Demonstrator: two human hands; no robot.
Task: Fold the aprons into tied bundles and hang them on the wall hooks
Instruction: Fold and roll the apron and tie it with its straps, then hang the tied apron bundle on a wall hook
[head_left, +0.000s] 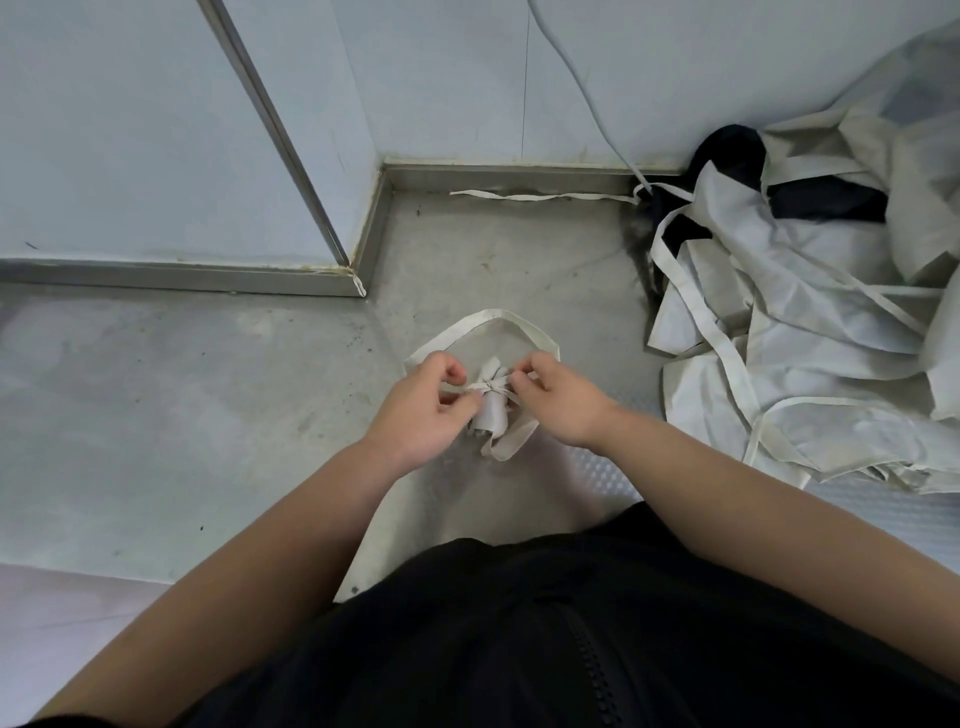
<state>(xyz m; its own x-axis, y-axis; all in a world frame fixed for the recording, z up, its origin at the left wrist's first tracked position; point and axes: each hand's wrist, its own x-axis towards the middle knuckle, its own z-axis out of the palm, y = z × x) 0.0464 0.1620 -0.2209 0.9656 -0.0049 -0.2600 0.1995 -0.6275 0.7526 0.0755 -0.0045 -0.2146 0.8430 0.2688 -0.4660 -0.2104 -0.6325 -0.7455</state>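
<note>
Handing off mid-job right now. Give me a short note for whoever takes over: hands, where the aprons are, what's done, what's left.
Left hand and right hand each pinch a tie strap at a knot around the rolled apron bundle.
Its neck loop lies free beyond the hands.
Done: this apron is rolled, knot forming.
Left: finish the knot, hang it (hooks not in view), then fold the pile of loose aprons at right.

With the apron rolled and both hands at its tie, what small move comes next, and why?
Probably pull the straps apart to tighten the knot: the left hand and right hand each pinch one beside the rolled apron, at its middle.
</note>
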